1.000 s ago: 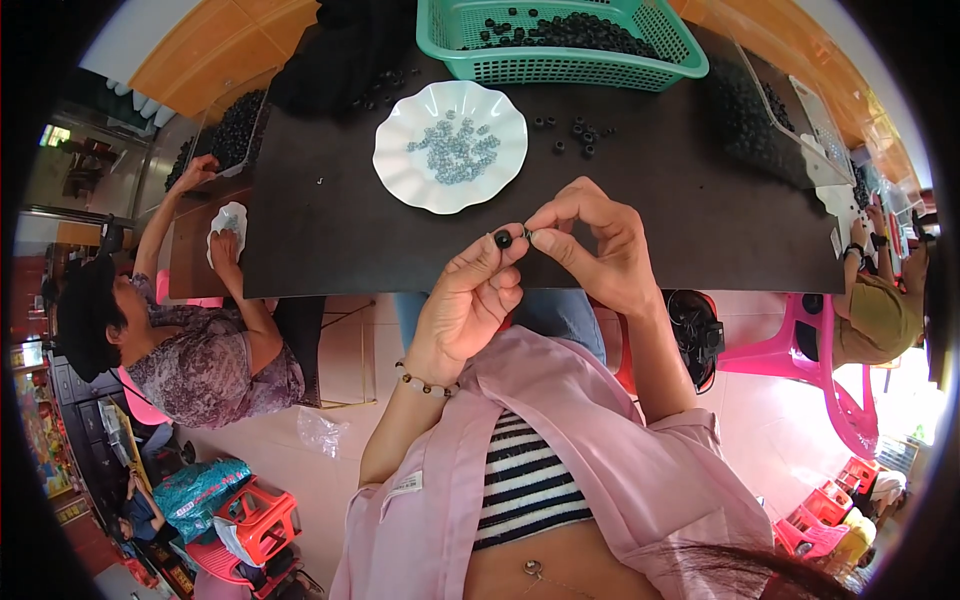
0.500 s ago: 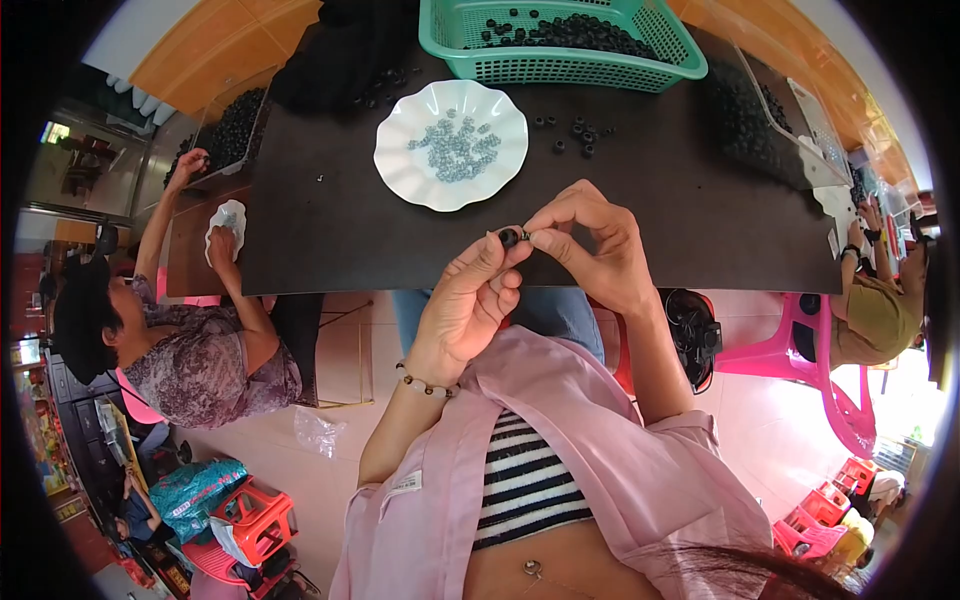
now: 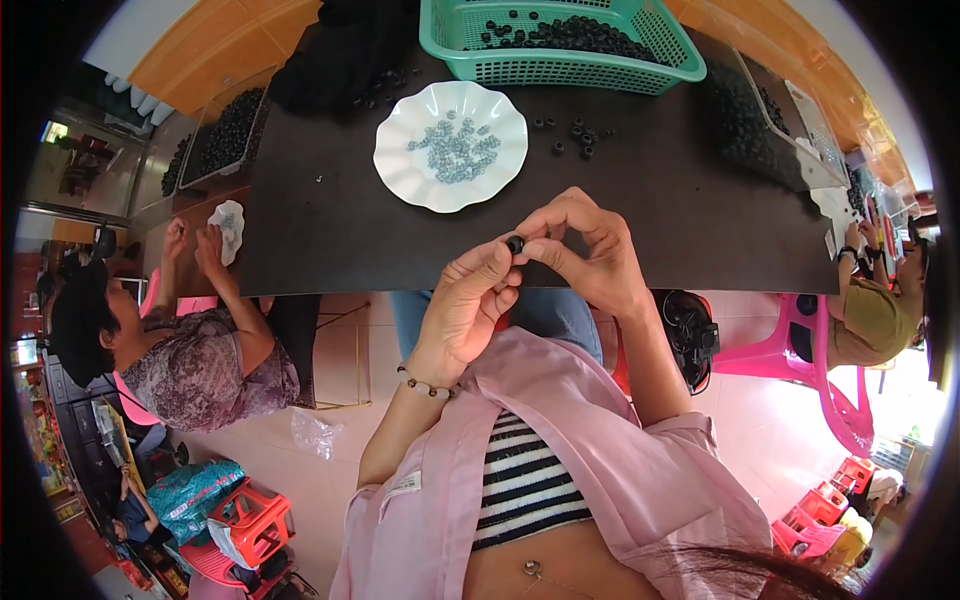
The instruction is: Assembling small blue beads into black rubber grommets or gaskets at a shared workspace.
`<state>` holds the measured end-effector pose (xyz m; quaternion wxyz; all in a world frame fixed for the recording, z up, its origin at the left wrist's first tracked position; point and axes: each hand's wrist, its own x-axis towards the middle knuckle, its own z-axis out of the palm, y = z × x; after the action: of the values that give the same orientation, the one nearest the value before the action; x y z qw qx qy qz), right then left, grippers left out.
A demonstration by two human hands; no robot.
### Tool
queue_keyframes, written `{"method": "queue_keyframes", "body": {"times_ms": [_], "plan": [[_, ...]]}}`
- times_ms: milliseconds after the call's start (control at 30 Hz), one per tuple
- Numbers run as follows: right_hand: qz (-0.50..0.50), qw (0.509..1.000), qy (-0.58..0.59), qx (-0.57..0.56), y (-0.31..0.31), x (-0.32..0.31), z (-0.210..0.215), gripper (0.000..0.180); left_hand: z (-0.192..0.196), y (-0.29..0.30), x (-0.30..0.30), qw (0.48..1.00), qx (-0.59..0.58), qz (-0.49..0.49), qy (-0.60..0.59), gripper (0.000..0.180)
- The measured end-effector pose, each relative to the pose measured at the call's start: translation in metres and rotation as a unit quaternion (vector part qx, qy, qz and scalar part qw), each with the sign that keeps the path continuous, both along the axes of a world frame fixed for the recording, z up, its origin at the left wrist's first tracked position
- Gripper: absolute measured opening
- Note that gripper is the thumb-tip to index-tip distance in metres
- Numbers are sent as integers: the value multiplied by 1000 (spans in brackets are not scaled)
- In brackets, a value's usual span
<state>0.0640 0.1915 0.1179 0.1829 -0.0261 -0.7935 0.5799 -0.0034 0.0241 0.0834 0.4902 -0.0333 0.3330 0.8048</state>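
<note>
Between the thumb and fingertips of my left hand [image 3: 466,305] is a small round black piece [image 3: 515,244] with a hole in it, like a bead or a cap. My right hand [image 3: 592,256] pinches right beside it, its fingertips touching or nearly touching the black piece. Whatever sits in that pinch is too small to make out. Beyond my hands lies a white scalloped plate [image 3: 397,165] with many tiny clear pieces [image 3: 458,150] on it. Several loose black pieces [image 3: 587,152] lie on the dark table right of the plate.
A green basket [image 3: 575,74] of black pieces stands at the far edge. Clear bins of black pieces stand at right [image 3: 765,130] and left [image 3: 228,130]. Black cloth [image 3: 335,60] lies at the far left. Co-workers sit at left [image 3: 205,370] and right [image 3: 875,315].
My right fingertips have closed up against the black piece, which has turned so its hole shows. The co-worker at left has drawn a hand back from the bin, bringing both hands together.
</note>
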Motion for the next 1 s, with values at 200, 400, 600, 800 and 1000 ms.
{"method": "queue_keyframes", "body": {"times_ms": [200, 400, 600, 800, 1000], "plan": [[54, 998, -36, 26, 15, 6, 12, 25, -12, 2, -2, 996, 25, -85, 22, 24], [97, 993, 63, 37, 24, 14, 3, 19, -10, 11, 8, 987, 107, -120, 6, 36], [88, 994, 6, -57, 30, 28, 3, 16, -21, 22, 10, 968, 171, -149, -106, 27], [96, 990, -28, -94, 31, 28, 2, 16, -24, 26, 9, 965, 176, -146, -127, 28], [79, 996, -8, -39, 31, 25, 3, 14, -24, 26, 3, 964, 168, -140, -147, 27]]}}
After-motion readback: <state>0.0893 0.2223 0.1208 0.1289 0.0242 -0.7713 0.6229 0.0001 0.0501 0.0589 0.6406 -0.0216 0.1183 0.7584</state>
